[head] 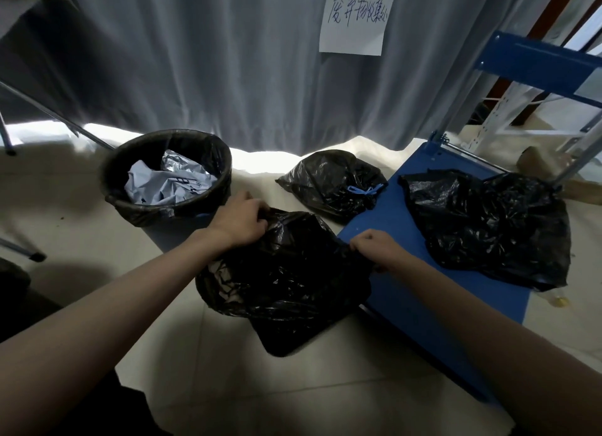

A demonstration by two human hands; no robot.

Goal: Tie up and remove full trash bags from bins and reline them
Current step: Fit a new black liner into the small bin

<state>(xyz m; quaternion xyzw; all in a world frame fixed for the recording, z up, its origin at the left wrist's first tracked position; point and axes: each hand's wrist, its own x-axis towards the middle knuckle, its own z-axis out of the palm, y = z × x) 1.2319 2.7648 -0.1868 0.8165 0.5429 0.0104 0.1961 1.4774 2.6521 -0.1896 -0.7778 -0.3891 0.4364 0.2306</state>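
A black trash bag [283, 279] lies over a dark bin on the floor in front of me. My left hand [241, 220] grips the bag's far left edge. My right hand [374, 246] pinches its right edge. A round black bin [163, 178] at the left is lined with a black bag and holds crumpled pale blue paper. Behind the hands, a tied black bag [332, 184] with a blue drawstring sits on the floor. Another black bag [488, 227] lies spread on a blue board [391, 227] at the right.
A grey curtain [228, 60] hangs along the back with a handwritten paper sign [355, 18] on it. A blue and white metal rack [537, 77] stands at the right. Metal legs [19, 246] cross the left side. Pale floor tiles lie near me.
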